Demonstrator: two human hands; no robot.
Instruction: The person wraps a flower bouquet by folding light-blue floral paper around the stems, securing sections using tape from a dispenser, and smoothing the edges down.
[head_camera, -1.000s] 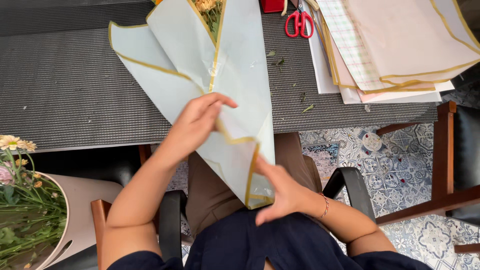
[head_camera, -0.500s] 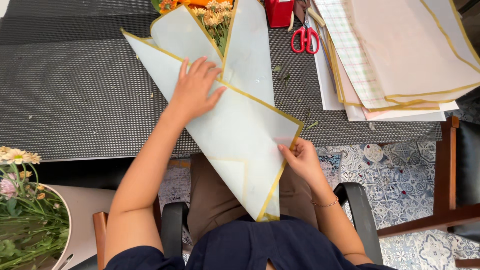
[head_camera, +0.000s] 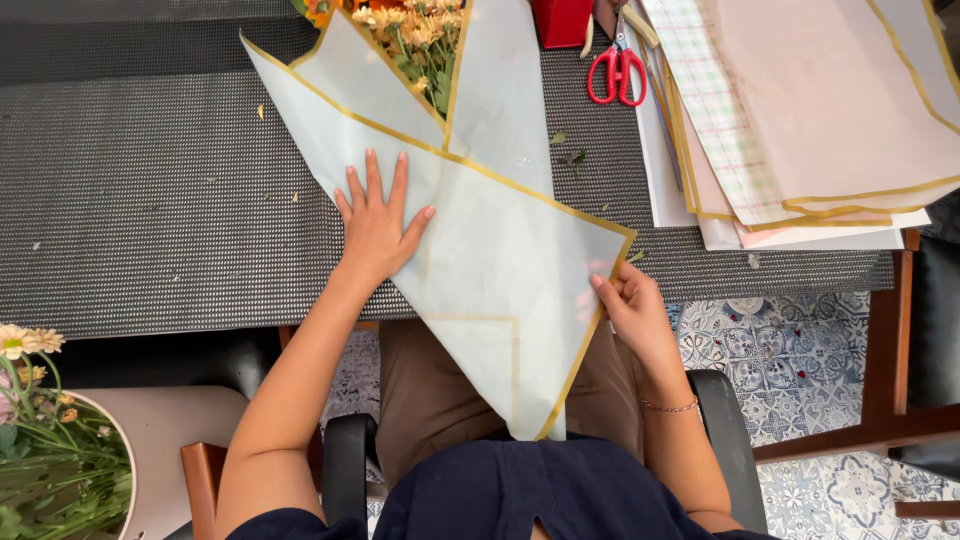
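Where a moment ago the left hand (head_camera: 375, 225) was curled over the fold near the person's lap, it now lies flat, fingers spread, pressing the pale gold-edged wrapping sheet (head_camera: 500, 260) onto the dark woven table mat (head_camera: 150, 210); the right hand (head_camera: 630, 310) has shifted outward and pinches the sheet's right edge; the wrap now looks smoothed around the flowers (head_camera: 415, 35); red scissors (head_camera: 617, 72) and stacked papers (head_camera: 820, 120) lie beyond; patterned floor tiles (head_camera: 800, 350) show below.

Red box (head_camera: 560, 20) at table's top edge, partly cut off; no labels/signs/screens.
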